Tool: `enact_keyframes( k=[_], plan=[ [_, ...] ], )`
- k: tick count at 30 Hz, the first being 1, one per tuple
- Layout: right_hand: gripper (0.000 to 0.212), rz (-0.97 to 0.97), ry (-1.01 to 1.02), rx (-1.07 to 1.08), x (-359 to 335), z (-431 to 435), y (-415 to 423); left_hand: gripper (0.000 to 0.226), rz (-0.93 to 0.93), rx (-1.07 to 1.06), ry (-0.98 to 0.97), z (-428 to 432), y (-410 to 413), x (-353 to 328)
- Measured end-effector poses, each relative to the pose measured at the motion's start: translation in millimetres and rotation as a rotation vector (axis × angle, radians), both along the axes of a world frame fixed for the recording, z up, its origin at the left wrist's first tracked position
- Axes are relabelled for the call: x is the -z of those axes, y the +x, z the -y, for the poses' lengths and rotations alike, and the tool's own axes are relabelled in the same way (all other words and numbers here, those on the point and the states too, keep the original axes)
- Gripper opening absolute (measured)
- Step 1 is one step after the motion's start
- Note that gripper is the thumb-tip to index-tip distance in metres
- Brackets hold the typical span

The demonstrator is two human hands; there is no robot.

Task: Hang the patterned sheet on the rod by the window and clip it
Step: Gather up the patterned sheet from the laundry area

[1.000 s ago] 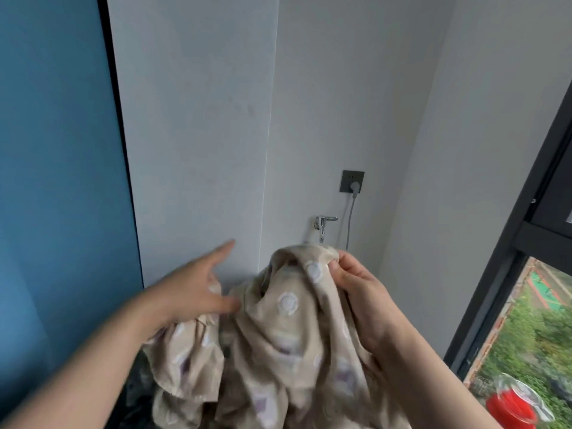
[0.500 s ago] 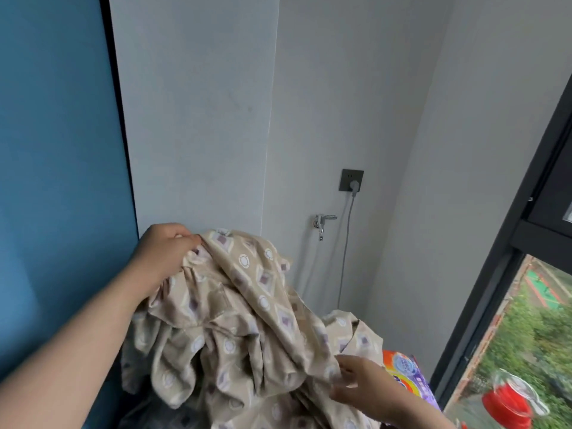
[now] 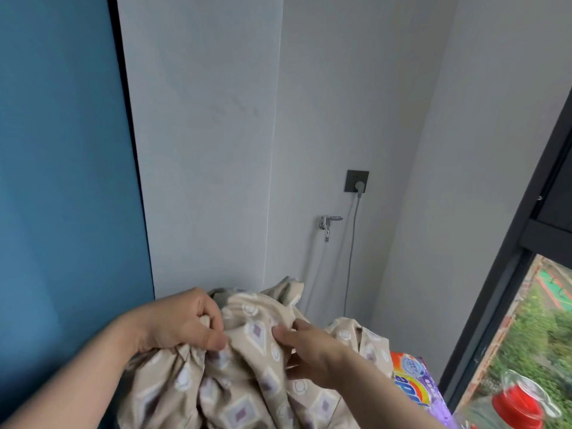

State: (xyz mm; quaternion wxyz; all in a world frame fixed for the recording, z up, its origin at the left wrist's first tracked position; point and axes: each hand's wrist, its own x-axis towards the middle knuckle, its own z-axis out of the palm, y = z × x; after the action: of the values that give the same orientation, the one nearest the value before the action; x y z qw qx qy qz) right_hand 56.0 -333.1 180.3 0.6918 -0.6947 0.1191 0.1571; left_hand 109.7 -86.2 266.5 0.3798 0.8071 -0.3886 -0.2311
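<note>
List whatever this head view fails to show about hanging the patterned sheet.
- Rod and clips: none in the head view; only grey walls and a dark window frame show.
- Beige patterned sheet: its lower part is cut off by the bottom edge; bunched folds hide its edges and corners.
- Left hand and right hand: fingertips partly buried in cloth.
- Colourful detergent pack: print blurred, partly behind the sheet.
- Red-lidded clear container: blurred, cut off.
</note>
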Motion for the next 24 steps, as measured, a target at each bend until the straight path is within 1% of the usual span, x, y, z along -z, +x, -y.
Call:
enact_keyframes(
  k=[1, 2, 3, 4, 5, 6, 7, 8, 9, 10, 11, 12, 13, 14, 15, 16, 18, 19, 20, 21, 22, 23, 24],
  plan=[
    [0.046, -0.007, 0.041, 0.058, 6, -4, 3, 0.052, -0.004, -0.017, -0.018, 2, -1, -1],
    [0.043, -0.013, 0.083, 0.096, 8, -3, 4, 0.059, -0.015, -0.074, -0.056, 2, 1, -1],
    [0.034, -0.015, 0.119, 0.126, 8, 1, 2, 0.068, -0.018, -0.166, -0.111, 1, 4, -1],
    [0.027, -0.002, 0.123, 0.140, 4, 11, -4, 0.074, -0.009, -0.277, -0.165, -1, 8, 0],
    [0.027, 0.019, 0.072, 0.156, -2, 22, -10, 0.074, -0.002, -0.379, -0.212, -4, 12, 2],
    [0.034, 0.053, -0.060, 0.163, -11, 37, -18, 0.068, -0.013, -0.462, -0.247, -7, 14, 2],
    [0.036, 0.094, -0.268, 0.142, -20, 57, -26, 0.055, -0.034, -0.521, -0.276, -10, 15, 2],
    [0.035, 0.106, -0.530, 0.076, -27, 80, -34, 0.042, -0.045, -0.566, -0.291, -12, 15, 2],
    [0.040, 0.075, -0.824, -0.006, -35, 101, -42, 0.034, -0.034, -0.610, -0.304, -13, 18, 4],
    [0.043, -0.007, -1.115, -0.103, -41, 119, -48, 0.027, -0.011, -0.660, -0.326, -14, 21, 6],
    [0.038, -0.109, -1.342, -0.230, -46, 132, -52, 0.020, 0.011, -0.705, -0.353, -14, 24, 8],
    [0.032, -0.213, -1.485, -0.371, -48, 136, -55, 0.016, 0.015, -0.740, -0.386, -14, 26, 10],
    [0.025, -0.272, -1.570, -0.489, -46, 135, -55, 0.016, -0.002, -0.751, -0.434, -13, 27, 12],
    [0.027, -0.275, -1.593, -0.515, -40, 131, -50, 0.014, -0.040, -0.751, -0.491, -12, 27, 13],
    [0.033, -0.197, -1.568, -0.467, -33, 123, -44, 0.012, -0.080, -0.735, -0.540, -10, 26, 13],
    [0.037, -0.065, -1.472, -0.304, -28, 110, -35, 0.010, -0.117, -0.706, -0.576, -7, 25, 13],
    [0.038, 0.310, -1.269, 0.054, -22, 78, -17, 0.013, -0.154, -0.654, -0.591, -3, 23, 15],
    [0.040, 0.458, -1.189, 0.121, -20, 58, -8, 0.020, -0.155, -0.632, -0.585, 0, 23, 16],
    [0.045, 0.527, -1.137, 0.107, -16, 39, 0, 0.026, -0.157, -0.614, -0.579, 3, 23, 16],
    [0.051, 0.561, -1.108, 0.049, -8, 23, 10, 0.030, -0.153, -0.598, -0.580, 5, 23, 17],
    [0.059, 0.490, -1.096, -0.016, 0, 13, 18, 0.031, -0.148, -0.584, -0.576, 7, 22, 18],
    [0.064, 0.376, -1.121, -0.079, 11, 8, 26, 0.029, -0.129, -0.560, -0.550, 8, 22, 20],
    [0.063, 0.259, -1.168, -0.125, 21, 10, 30, 0.023, -0.104, -0.527, -0.501, 9, 21, 21]
  ],
)
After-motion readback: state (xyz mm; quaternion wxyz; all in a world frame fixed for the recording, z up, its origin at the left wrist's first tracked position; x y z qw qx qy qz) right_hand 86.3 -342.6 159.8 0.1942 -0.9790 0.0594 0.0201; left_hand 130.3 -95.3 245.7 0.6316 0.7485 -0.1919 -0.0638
